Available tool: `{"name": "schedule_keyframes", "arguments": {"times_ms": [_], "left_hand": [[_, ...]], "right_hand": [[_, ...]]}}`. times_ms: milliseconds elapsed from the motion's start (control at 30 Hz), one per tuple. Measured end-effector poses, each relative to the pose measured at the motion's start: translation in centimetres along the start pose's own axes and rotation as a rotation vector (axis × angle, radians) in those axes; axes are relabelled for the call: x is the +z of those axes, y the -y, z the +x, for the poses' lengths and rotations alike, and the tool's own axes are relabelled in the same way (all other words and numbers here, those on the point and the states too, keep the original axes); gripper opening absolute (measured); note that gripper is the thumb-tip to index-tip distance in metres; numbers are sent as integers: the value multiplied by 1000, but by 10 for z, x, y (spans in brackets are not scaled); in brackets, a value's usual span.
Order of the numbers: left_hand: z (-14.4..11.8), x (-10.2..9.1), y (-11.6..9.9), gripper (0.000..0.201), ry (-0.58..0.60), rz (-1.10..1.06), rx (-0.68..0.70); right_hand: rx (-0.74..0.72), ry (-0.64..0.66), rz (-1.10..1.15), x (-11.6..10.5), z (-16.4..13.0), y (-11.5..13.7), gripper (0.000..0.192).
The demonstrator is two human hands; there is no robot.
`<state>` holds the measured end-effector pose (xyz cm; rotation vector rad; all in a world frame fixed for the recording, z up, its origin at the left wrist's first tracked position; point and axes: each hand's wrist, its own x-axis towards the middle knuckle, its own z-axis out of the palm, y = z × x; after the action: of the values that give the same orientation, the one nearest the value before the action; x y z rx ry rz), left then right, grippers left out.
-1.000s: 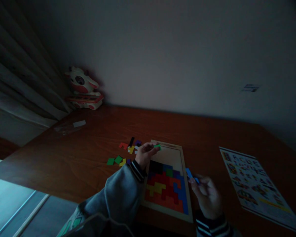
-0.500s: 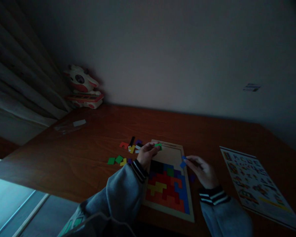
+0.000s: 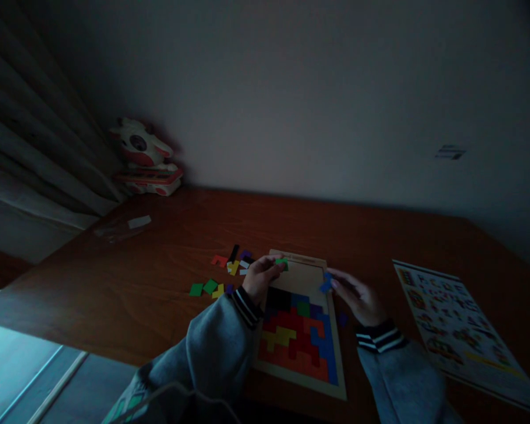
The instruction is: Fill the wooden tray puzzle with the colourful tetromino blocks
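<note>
Over the puzzle tray [image 3: 307, 284] on the table [image 3: 357, 229], the left hand [image 3: 259, 279] pinches a green piece [image 3: 282, 264] near the tray's far edge, the right hand [image 3: 361, 301] a blue piece [image 3: 325, 284] at its right edge.

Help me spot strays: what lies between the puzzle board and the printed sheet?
In the head view, a dark purplish piece lies beside the puzzle board; the right hand and its sleeve also show there.

green piece [image 3: 282, 264], blue piece [image 3: 325, 284]; pale tray [image 3: 300, 378]; grey-blue sleeves [image 3: 216, 335], white-striped black cuffs [image 3: 246, 303]; reddish-brown table [image 3: 159, 282].
</note>
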<state>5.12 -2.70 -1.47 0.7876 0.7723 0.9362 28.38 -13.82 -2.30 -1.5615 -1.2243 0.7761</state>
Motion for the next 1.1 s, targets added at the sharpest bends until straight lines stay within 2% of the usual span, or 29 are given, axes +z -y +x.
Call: {"name": "schedule_keyframes", "arguments": {"times_ms": [100, 200, 333, 433, 567, 700, 933, 1100], "left_hand": [[-2, 2, -3, 50, 8, 2, -10], [-2, 3, -4, 48, 21, 3, -1], [-1, 1, -2, 47, 32, 51, 36], [-4, -1, -2, 41, 109, 284, 144], [-14, -2, -2, 21, 270, 744, 411], [-19, -1, -3, 18, 331, 968, 557], [-18, -1, -3, 21, 343, 1037, 598], [-18, 0, -3, 20, 331, 976, 540]], "right_hand": [[-69, -28, 8, 0, -5, -7, 37], [-215, -53, -54, -2, -7, -10, 32], [-309, 21, -85, -6, -11, -7, 30], [-324, 63, -131, -5, -15, -1, 30], [-328, 116, -274, 0, -18, 1, 20], [-311, 105, -402, 3, -18, -3, 19], [-466, 135, -447, 4, -18, -2, 15], [-463, 169, -468, 4, -19, 2, 10]]}}
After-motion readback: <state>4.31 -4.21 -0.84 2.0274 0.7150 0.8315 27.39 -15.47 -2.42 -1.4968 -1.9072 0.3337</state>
